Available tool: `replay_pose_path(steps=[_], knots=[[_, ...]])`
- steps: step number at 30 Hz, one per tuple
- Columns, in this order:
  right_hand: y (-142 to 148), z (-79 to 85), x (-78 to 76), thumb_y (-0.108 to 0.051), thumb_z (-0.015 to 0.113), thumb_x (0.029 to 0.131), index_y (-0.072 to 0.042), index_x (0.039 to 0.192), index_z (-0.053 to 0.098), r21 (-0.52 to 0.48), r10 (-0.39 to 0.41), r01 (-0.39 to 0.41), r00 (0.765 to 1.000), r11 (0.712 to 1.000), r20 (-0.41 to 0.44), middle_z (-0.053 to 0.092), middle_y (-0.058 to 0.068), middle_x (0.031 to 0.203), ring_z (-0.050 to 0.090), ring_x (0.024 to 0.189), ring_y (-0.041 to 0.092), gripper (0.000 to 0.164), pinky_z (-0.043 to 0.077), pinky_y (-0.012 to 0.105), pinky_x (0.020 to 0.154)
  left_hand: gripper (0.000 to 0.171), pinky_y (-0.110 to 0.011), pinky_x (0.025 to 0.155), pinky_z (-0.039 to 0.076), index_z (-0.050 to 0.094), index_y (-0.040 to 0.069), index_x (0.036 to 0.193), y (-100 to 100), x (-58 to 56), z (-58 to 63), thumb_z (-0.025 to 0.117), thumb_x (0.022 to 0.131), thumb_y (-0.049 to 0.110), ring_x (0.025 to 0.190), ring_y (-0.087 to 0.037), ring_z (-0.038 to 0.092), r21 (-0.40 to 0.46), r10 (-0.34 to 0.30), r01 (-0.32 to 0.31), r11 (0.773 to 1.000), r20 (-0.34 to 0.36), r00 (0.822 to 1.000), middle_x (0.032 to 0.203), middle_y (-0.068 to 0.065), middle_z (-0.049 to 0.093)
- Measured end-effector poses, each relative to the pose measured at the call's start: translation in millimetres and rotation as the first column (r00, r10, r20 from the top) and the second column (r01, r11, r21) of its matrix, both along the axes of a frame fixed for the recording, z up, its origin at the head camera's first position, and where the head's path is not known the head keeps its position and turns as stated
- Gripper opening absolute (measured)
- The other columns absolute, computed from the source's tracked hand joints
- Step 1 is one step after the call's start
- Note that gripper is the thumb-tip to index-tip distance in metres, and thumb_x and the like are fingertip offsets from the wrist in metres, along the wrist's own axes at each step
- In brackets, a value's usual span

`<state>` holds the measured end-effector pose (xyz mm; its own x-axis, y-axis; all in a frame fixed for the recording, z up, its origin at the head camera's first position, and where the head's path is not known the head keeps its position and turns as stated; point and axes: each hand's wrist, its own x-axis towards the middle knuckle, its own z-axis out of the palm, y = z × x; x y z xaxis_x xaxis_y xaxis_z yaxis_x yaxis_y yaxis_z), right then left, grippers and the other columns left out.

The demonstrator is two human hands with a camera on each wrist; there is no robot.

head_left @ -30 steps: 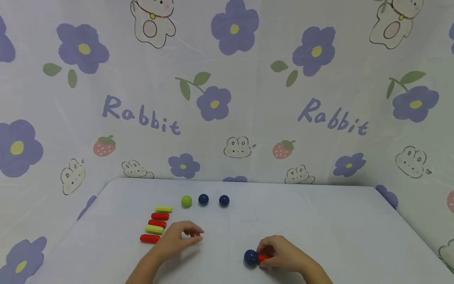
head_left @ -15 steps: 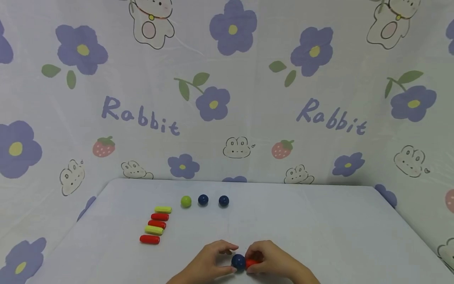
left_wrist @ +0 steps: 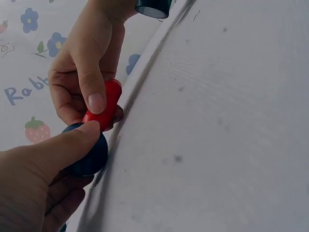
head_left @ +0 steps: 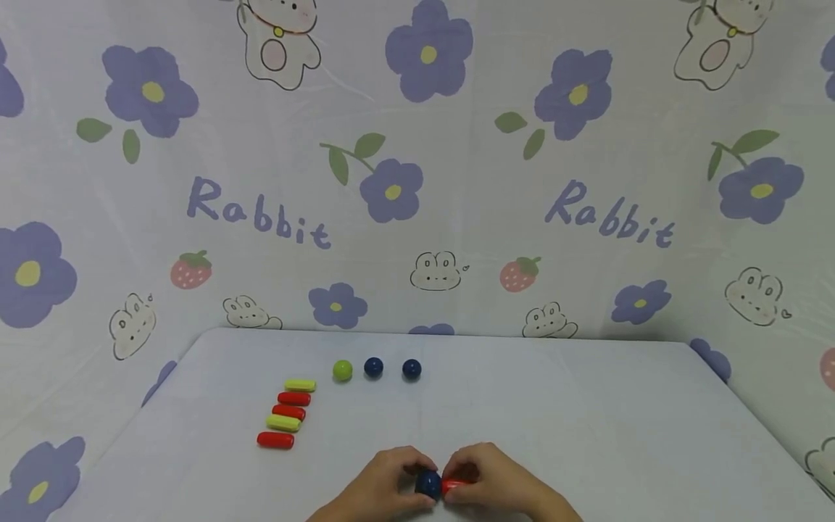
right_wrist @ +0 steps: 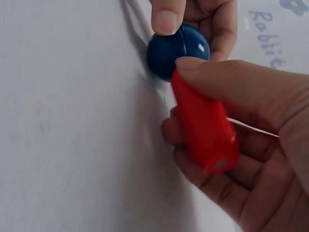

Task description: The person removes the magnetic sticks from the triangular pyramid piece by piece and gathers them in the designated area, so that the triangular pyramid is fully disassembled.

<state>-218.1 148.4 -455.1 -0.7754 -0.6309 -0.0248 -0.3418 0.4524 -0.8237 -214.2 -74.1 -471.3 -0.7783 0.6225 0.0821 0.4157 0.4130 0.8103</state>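
Note:
Near the front of the table, my left hand [head_left: 390,484] pinches a dark blue ball [head_left: 428,484] between thumb and fingers. My right hand [head_left: 494,481] grips a short red rod [head_left: 454,487], its inner end against the ball's right side. In the left wrist view the thumb lies over the blue ball [left_wrist: 89,157], and the red rod [left_wrist: 107,102] meets it from above. The right wrist view shows the red rod [right_wrist: 205,128] lying along my fingers, its tip touching the blue ball [right_wrist: 166,55], which has a thin seam.
On the white table [head_left: 554,406], red rods [head_left: 275,440] and yellow rods [head_left: 300,386] lie in a column at the left. Behind them a green ball [head_left: 342,370] and two dark blue balls [head_left: 412,370] stand in a row. A patterned cloth [head_left: 457,217] hangs behind.
My left hand has come from beside the rods to the front and taken hold of the blue ball. My right hand has shifted left with the red rod and ball.

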Motion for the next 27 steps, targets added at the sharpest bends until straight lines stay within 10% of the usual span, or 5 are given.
replay_pose_path(steps=[12,27], knots=[[11,-16.9,-13.2,-0.025,0.071,0.082,-0.003,0.100,0.069,-0.101,-0.160,0.173,0.979,0.980,0.128,0.067,0.004,0.088,0.057,0.071,0.010,0.029,0.047,0.016,0.065,0.038,-0.021,0.083,0.049,0.064,0.015,0.108,-13,-13.7,-12.3,0.074,0.077,0.034,0.090,-0.001,0.056,0.027,0.178,-0.177,0.984,-0.052,0.983,0.101,0.008,0.064],[13,-19.0,-14.7,-0.023,0.070,0.082,-0.001,0.100,0.069,-0.116,-0.150,0.167,0.978,0.979,0.145,0.067,0.005,0.089,0.056,0.073,0.012,0.028,0.047,0.016,0.065,0.038,-0.022,0.088,0.049,0.063,0.012,0.111,-17,-19.6,-9.1,0.071,0.080,0.032,0.095,-0.003,0.059,0.036,0.116,-0.118,0.992,0.056,0.992,0.105,0.004,0.066]])
